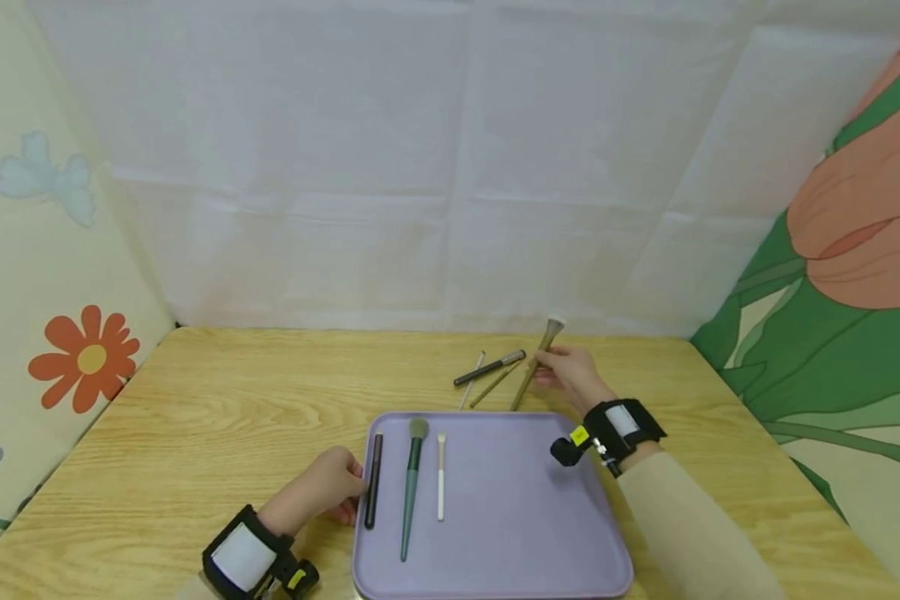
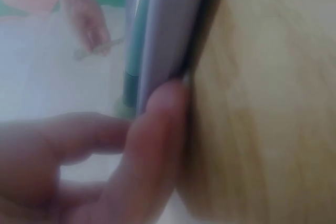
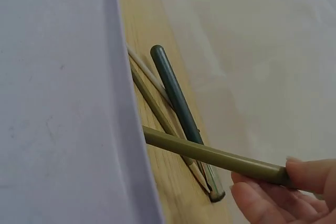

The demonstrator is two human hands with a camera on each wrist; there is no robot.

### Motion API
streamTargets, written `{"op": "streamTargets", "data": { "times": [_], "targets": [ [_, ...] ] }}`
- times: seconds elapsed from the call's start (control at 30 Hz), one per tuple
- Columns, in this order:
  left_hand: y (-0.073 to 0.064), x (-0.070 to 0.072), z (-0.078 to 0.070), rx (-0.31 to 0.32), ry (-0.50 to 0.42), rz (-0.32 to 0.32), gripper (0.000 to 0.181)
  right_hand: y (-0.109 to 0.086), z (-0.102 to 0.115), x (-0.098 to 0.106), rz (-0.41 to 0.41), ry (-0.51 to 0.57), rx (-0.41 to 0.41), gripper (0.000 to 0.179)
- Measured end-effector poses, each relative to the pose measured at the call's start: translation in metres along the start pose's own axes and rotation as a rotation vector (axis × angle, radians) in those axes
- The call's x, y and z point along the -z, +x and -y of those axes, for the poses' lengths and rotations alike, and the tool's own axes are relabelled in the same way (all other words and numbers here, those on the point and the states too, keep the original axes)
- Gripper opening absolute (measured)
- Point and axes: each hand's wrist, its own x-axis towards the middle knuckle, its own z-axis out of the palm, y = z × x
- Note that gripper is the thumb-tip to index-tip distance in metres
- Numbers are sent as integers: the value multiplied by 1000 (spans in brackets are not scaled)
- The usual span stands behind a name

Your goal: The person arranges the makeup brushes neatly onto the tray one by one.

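A lilac tray [image 1: 525, 508] lies on the wooden table, its left rim pinched between the thumb and fingers of my left hand [image 1: 333, 483]. My right hand [image 1: 570, 375] is past the tray's far edge and pinches an olive makeup brush [image 1: 527, 382] by its handle, bristles up and tilted. Side by side on the tray's left part lie a black brush [image 1: 373, 482], a green brush [image 1: 412, 479] with fluffy bristles and a slim white-handled brush [image 1: 441, 492]. In the right wrist view, the held handle [image 3: 220, 158] crosses over the other brushes behind the tray.
Just beyond the tray, a dark-handled brush [image 1: 480, 371], a thin olive brush [image 3: 152, 103] and a thin pale stick [image 3: 144, 69] lie crossed on the table. A white sheet [image 1: 307, 167] hangs along the table's back edge, with patterned panels at both sides.
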Motion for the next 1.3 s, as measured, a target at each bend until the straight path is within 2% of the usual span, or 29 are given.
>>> {"op": "streamTargets", "data": {
  "times": [0.2, 0.37, 0.57, 0.67, 0.9, 1.1, 1.3],
  "targets": [
    [2, -1, 1, -4, 5, -4, 16, -5, 4, 8, -1, 60, -6, 34],
    [2, -1, 1, 5, 6, 5, 15, -9, 3, 10, 31, 13, -10, 39],
    [2, 0, 0, 13, 8, 13, 14, -18, 0, 7, 91, -15, -26, 44],
    [1, 0, 0, 12, 3, 13, 14, -23, -1, 5, 95, -13, -42, 46],
    [1, 0, 1, 8, 0, 8, 15, -33, -2, -2, 121, 39, -64, 44],
    [1, -1, 1, 10, -4, 11, 15, -37, -6, -6, 146, -14, -38, 41],
    [0, 0, 0, 4, -5, 17, 15, -40, -9, -9, 125, -82, -37, 42]
  ]
}}
